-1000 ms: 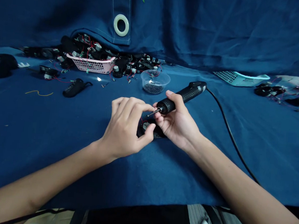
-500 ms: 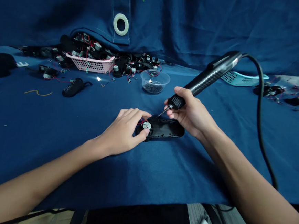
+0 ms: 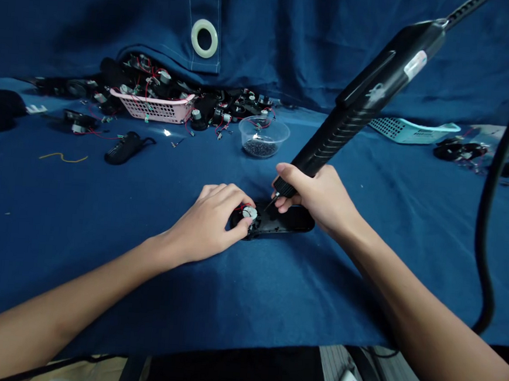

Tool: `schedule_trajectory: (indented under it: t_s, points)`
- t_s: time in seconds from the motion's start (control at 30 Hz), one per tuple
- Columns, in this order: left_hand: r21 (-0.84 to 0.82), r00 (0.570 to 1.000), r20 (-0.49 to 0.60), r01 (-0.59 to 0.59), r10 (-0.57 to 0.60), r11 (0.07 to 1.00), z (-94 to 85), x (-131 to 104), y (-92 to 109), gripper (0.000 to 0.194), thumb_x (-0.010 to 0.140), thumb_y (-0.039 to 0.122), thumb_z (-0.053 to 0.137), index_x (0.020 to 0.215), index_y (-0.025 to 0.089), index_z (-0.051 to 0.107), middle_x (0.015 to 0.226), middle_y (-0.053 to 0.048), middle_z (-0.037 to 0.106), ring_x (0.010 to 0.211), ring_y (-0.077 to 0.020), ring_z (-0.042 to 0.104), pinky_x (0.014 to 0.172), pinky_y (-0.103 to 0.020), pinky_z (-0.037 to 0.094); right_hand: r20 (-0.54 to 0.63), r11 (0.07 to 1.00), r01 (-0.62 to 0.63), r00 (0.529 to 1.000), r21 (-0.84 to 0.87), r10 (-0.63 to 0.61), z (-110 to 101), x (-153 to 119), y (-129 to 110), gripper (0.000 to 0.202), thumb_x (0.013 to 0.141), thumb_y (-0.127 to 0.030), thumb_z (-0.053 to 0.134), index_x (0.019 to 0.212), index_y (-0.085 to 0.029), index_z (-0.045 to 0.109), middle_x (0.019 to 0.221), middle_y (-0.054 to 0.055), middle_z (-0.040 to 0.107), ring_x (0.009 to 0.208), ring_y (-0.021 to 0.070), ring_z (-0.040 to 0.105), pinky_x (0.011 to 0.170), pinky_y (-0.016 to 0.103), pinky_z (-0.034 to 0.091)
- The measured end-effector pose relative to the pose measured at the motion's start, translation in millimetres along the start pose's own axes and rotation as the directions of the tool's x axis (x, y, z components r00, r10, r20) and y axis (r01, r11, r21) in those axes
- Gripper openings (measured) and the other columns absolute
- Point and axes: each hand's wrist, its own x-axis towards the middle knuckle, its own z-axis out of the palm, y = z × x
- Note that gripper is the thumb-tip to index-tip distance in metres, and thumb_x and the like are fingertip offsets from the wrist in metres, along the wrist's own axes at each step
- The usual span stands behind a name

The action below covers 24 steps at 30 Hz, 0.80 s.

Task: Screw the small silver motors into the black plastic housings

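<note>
A black elongated casing (image 3: pixel 282 223) lies on the blue cloth, with a round white motor (image 3: pixel 250 212) and red wires at its left end. Thumb and fingers of my left hand (image 3: pixel 212 222) grip that end from both sides. My right hand (image 3: pixel 320 197) is wrapped round the lower part of a black electric screwdriver (image 3: pixel 343 121), which slants up to the right. Its thin bit points down at the casing near the motor; whether the tip touches is too small to tell. Behind the casing stands a clear plastic bowl (image 3: pixel 264 137) of small dark screws.
At the back left, a pink basket (image 3: pixel 153 107) overflows with black parts and wires. A teal basket (image 3: pixel 413 132) stands back right, near more parts (image 3: pixel 460 150). A black device (image 3: pixel 125 148) and yellow wire (image 3: pixel 65 157) lie left. The screwdriver's cable (image 3: pixel 486 214) hangs right.
My right hand has moved slightly left, and the screwdriver is now steeper with its bit lower over the casing. The cable has swung right. My left hand has stayed at the casing's left end.
</note>
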Motion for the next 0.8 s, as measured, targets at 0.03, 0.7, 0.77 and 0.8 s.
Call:
schedule_trajectory:
  t_s: [0.03, 0.7, 0.77, 0.8]
  points:
    - [0.0, 1.0, 0.004, 0.002, -0.002, 1.0, 0.0, 0, 0, 0.012, 0.092, 0.023, 0.052, 0.103, 0.021, 0.057, 0.107, -0.001, 0.063, 0.102, -0.0188, 0.056, 0.098, -0.041, 0.036, 0.003, 0.999, 0.012, 1.0, -0.039, -0.012, 0, -1, -1, 0.029, 0.079, -0.038, 0.074, 0.065, -0.013, 0.067, 0.066, 0.01, 0.07, 0.046, 0.0167, 0.066, 0.043, 0.024, 0.055]
    - [0.033, 1.0, -0.005, -0.008, 0.008, 0.999, 2.0, 1, -1, 0.012, 0.09, 0.022, 0.053, 0.102, 0.019, 0.056, 0.105, -0.003, 0.063, 0.102, -0.0214, 0.056, 0.099, -0.044, 0.038, 0.157, 0.893, 0.233, 0.97, -0.385, -0.185, 12, -7, -14, 0.037, 0.082, -0.037, 0.068, 0.052, -0.017, 0.061, 0.047, 0.001, 0.063, 0.042, 0.013, 0.061, 0.047, 0.021, 0.045]
    - [0.045, 1.0, -0.016, -0.012, 0.013, 0.999, 2.5, 2, -1, 0.014, 0.09, 0.022, 0.052, 0.103, 0.018, 0.057, 0.105, -0.004, 0.063, 0.102, -0.0225, 0.057, 0.098, -0.045, 0.039, 0.202, 0.85, 0.289, 0.955, -0.441, -0.219, 13, -7, -15, 0.039, 0.083, -0.039, 0.067, 0.051, -0.017, 0.06, 0.046, 0.0, 0.062, 0.043, 0.0122, 0.06, 0.048, 0.021, 0.043]
    - [0.049, 1.0, -0.019, -0.016, 0.017, 0.999, 2.8, 2, -1, 0.015, 0.09, 0.022, 0.052, 0.104, 0.018, 0.057, 0.106, -0.005, 0.064, 0.103, -0.0231, 0.057, 0.098, -0.045, 0.039, 0.219, 0.822, 0.313, 0.947, -0.476, -0.235, 13, -8, -16, 0.04, 0.083, -0.04, 0.066, 0.051, -0.017, 0.06, 0.046, 0.0, 0.062, 0.044, 0.0117, 0.059, 0.048, 0.021, 0.043]
